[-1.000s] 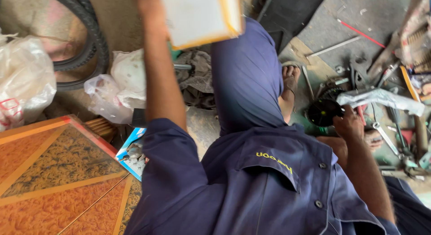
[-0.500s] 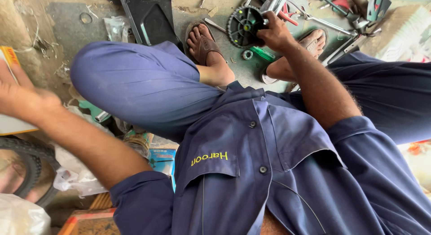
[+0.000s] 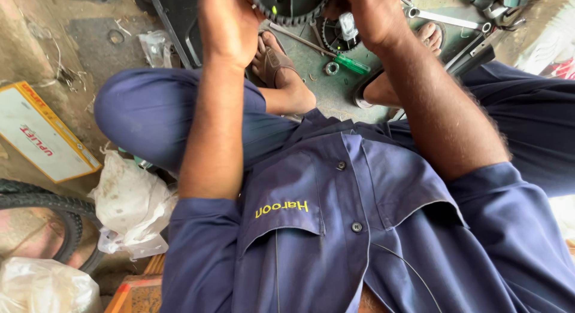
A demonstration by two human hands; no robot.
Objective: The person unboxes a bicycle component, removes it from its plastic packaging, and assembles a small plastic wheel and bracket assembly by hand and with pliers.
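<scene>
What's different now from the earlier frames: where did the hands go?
The left hand left the white-and-yellow box, which now lies on the ground, and rose to the toothed black gear. The right hand lifted that gear off the floor. The person stays seated, knees apart.

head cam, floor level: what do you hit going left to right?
Flat white-and-yellow box → crumpled white plastic bag → left hand → black toothed gear → right hand → steel wrench.

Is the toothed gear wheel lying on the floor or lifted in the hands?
Lifted: both the left hand and right hand grip the gear wheel above the floor; its upper part is out of frame.
</scene>
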